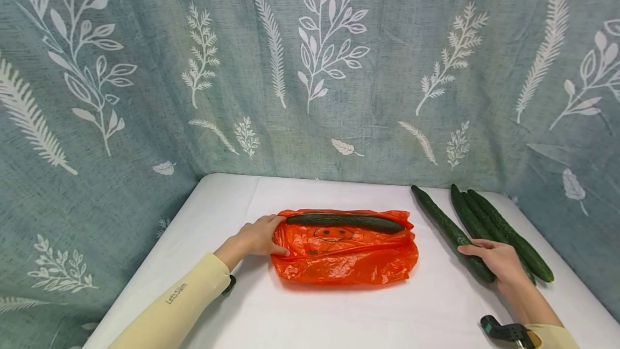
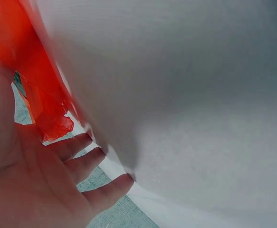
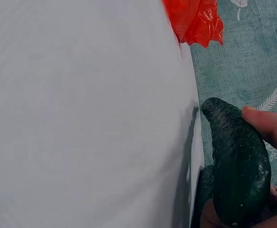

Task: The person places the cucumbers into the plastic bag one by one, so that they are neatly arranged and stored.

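Note:
A red plastic bag (image 1: 349, 265) lies crosswise on the white table, with a dark green cucumber (image 1: 344, 222) along its far side. At the bag's left end, my left hand (image 1: 259, 236) rests with its thumb on the plastic. In the left wrist view its fingers (image 2: 107, 192) are extended, tips at the tabletop. My right hand (image 1: 499, 260) grips a second cucumber (image 1: 443, 222) near its near end, thumb on one side. The right wrist view shows this held cucumber (image 3: 240, 166) end-on, above its shadow on the table.
Several more cucumbers (image 1: 515, 238) lie side by side at the table's right, just beyond my right hand. Patterned green-grey cloth (image 1: 290, 69) hangs behind and along the sides of the white tabletop (image 1: 339, 316). Each wrist wears a dark camera strap (image 1: 508, 331).

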A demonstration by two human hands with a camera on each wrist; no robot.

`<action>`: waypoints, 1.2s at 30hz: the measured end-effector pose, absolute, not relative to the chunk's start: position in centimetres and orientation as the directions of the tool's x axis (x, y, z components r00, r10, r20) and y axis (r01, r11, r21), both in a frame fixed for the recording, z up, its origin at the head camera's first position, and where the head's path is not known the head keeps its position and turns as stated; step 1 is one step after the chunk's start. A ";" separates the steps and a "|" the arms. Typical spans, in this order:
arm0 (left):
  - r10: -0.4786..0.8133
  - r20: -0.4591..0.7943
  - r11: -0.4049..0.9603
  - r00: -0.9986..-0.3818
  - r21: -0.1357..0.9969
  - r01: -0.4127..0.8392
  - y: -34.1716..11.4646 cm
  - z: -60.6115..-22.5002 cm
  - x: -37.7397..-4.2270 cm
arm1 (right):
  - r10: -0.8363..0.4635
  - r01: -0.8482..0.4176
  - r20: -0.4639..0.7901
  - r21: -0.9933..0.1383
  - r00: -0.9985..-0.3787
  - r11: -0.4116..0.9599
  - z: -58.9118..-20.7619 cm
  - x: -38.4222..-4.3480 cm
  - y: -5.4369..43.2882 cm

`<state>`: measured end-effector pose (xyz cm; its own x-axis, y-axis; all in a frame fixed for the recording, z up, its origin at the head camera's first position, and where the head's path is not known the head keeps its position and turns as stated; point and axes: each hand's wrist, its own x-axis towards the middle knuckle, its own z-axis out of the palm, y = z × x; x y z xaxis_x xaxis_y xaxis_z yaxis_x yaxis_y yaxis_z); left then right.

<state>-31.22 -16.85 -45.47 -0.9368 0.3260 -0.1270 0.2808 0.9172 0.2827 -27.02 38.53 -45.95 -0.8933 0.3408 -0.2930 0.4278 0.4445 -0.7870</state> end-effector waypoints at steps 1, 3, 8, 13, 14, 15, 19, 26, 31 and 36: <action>0.327 -0.126 0.917 -0.937 0.282 0.282 -16.8 -45.5 -31.2 | 0.338 0.426 -0.294 -0.789 -0.894 0.442 -45.8 -27.0 38.5; 0.327 -0.127 0.918 -0.937 0.280 0.282 -16.8 -45.5 -31.3 | 0.324 0.423 -0.300 -0.796 -0.897 0.434 -45.4 -26.9 38.5; 0.323 -0.129 0.919 -0.938 0.278 0.279 -16.8 -45.4 -31.2 | 0.273 0.399 -0.305 -0.813 -0.912 0.424 -44.2 -26.7 38.5; 0.319 -0.128 0.922 -0.939 0.274 0.275 -16.8 -45.4 -31.2 | 0.265 0.382 -0.289 -0.812 -0.920 0.442 -43.3 -26.6 38.4; 0.317 -0.130 0.922 -0.939 0.272 0.274 -16.8 -45.4 -31.2 | 0.264 0.378 -0.284 -0.810 -0.922 0.448 -43.1 -26.6 38.4; 0.317 -0.130 0.923 -0.940 0.271 0.274 -16.8 -45.4 -31.2 | 0.261 0.372 -0.279 -0.810 -0.924 0.452 -43.0 -26.6 38.3; 0.319 -0.129 0.922 -0.939 0.270 0.276 -16.8 -45.5 -31.2 | 0.232 0.346 -0.264 -0.808 -0.936 0.477 -42.3 -26.7 38.2; 0.323 -0.125 0.920 -0.938 0.274 0.280 -16.7 -45.4 -31.1 | 0.173 0.298 -0.243 -0.808 -0.954 0.509 -41.2 -26.9 37.8; 0.325 -0.121 0.919 -0.938 0.276 0.283 -16.8 -45.4 -31.2 | 0.140 0.264 -0.224 -0.791 -0.964 0.552 -40.3 -27.1 37.0; 0.336 -0.113 0.916 -0.935 0.271 0.297 -16.9 -45.3 -31.1 | 0.077 0.208 -0.203 -0.775 -0.976 0.597 -39.7 -27.3 36.3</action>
